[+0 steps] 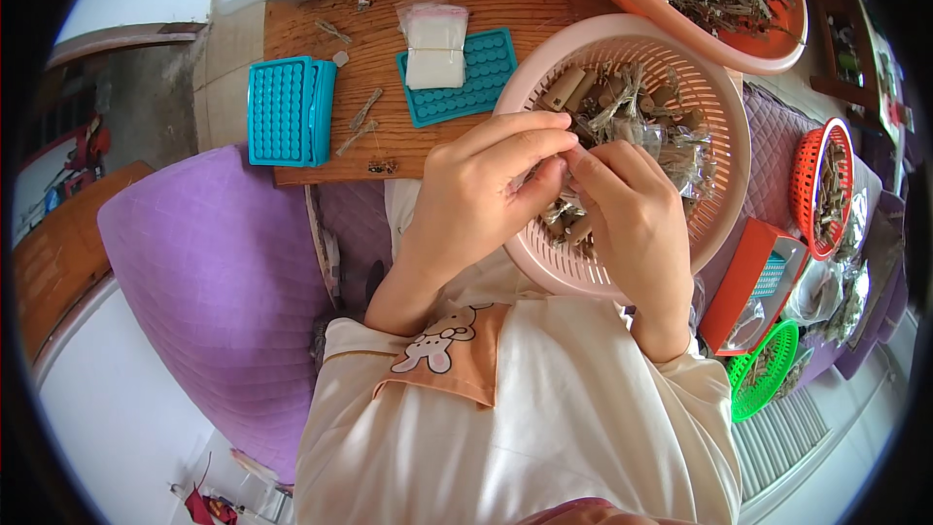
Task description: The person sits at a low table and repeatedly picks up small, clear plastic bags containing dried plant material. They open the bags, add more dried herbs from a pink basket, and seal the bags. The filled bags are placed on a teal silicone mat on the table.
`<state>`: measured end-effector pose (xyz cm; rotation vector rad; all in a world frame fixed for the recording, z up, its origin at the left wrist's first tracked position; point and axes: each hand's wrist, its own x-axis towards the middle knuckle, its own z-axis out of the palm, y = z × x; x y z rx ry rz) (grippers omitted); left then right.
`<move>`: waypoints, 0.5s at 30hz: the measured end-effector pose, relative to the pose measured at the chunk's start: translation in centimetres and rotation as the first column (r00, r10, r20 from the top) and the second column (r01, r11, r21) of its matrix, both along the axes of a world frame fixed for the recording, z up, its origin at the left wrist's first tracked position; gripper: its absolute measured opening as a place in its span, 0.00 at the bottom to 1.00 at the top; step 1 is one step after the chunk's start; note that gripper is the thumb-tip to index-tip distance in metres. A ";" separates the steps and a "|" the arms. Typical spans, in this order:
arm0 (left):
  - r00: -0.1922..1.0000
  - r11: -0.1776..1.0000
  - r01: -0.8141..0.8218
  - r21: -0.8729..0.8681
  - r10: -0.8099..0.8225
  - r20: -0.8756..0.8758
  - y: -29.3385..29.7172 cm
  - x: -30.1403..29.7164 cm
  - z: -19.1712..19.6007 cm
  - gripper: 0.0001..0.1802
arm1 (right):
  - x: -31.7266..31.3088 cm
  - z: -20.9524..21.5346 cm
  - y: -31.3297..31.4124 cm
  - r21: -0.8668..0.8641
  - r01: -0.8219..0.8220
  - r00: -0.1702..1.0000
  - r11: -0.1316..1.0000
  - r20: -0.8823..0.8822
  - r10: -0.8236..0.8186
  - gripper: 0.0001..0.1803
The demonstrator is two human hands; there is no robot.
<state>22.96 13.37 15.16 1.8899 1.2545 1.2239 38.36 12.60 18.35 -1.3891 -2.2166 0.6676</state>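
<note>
Packet (556, 178), small and clear, sits pinched between both grips: left hand (486, 185) and right hand (632, 214) meet fingertip to fingertip over the pink basket (719, 97) of dried herbs. Left on the tabletop (525, 0) lie teal trays (289, 110) and bags (434, 44); an orange bowl (777, 53) stands far right.

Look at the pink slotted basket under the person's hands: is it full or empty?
Partly full. The pink basket holds a loose heap of dried stems and small clear packets covering its middle, while its slotted wall stays bare. Both hands pinch a packet above it.
</note>
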 end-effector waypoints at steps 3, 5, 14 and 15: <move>1.000 1.000 0.005 -0.012 -0.005 0.007 0.0 0.0 0.1 0.09 | 0.0 0.0 0.0 0.006 -0.004 0.999 1.000 0.034 0.004 0.14; 1.000 0.999 0.012 -0.044 -0.012 0.007 0.0 -0.1 0.4 0.08 | 0.1 0.3 0.0 -0.006 -0.008 0.996 1.000 0.088 0.009 0.14; 0.984 0.975 -0.175 -0.138 0.178 0.009 0.5 -0.7 0.1 0.06 | -0.1 0.4 0.0 -0.026 -0.013 1.000 1.000 -0.005 0.013 0.14; 0.954 0.945 -0.289 -0.154 0.298 0.037 1.0 -1.6 -0.8 0.05 | 0.0 0.6 -0.3 -0.077 0.030 0.997 0.997 -0.071 -0.035 0.13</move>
